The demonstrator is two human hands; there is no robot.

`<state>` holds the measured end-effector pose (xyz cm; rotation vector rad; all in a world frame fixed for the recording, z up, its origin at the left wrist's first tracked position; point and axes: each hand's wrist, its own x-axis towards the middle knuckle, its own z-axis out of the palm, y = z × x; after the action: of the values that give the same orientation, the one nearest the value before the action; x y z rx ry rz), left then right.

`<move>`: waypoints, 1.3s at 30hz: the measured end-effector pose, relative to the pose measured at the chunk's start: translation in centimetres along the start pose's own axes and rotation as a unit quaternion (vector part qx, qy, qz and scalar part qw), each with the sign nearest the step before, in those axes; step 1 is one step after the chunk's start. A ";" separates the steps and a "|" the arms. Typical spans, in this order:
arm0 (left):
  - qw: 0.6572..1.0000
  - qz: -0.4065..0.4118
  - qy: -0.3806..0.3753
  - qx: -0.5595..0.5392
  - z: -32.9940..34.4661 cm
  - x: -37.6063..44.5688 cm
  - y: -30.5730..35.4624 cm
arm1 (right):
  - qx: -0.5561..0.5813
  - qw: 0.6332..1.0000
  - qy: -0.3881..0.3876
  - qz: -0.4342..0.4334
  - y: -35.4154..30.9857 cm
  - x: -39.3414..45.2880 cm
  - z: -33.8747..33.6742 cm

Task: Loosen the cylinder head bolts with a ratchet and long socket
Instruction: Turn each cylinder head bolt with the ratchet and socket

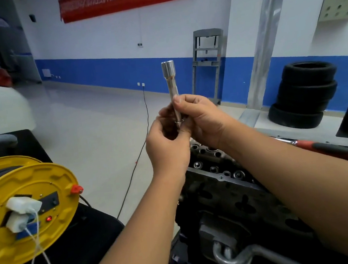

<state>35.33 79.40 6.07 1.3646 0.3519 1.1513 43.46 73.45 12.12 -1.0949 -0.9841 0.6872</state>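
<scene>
A long silver socket (171, 81) stands upright in front of me, its wide end on top. My right hand (202, 117) grips its shaft between thumb and fingers. My left hand (167, 141) curls around its lower end, which is partly hidden by my fingers; a small metal ring shows there. Below my hands lies the dark cylinder head (222, 176) with several bolt holes and recesses. A ratchet with a red and black handle (333, 149) lies to the right, beyond my right forearm.
A yellow cable reel (31, 206) with white plugs sits at the left on a black surface. A black cable (140, 149) runs across the floor. Stacked tyres (304, 94) and a grey press frame (206, 64) stand by the blue-and-white wall.
</scene>
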 end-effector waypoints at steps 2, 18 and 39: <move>1.000 -0.001 -0.008 0.016 0.0 -0.2 0.3 | -0.039 0.999 -0.006 -0.001 -0.2 -0.2 0.4; 0.967 0.074 -0.240 0.034 -4.2 2.1 -0.3 | -0.054 0.998 -0.020 -0.004 -0.1 0.3 0.2; 0.976 0.034 -0.188 -0.101 -3.8 2.3 -1.3 | -0.030 0.999 -0.027 0.010 0.5 0.6 -0.8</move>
<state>33.97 83.68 4.93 1.3864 -0.0836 0.9295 44.39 73.81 11.67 -1.1451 -1.0458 0.7110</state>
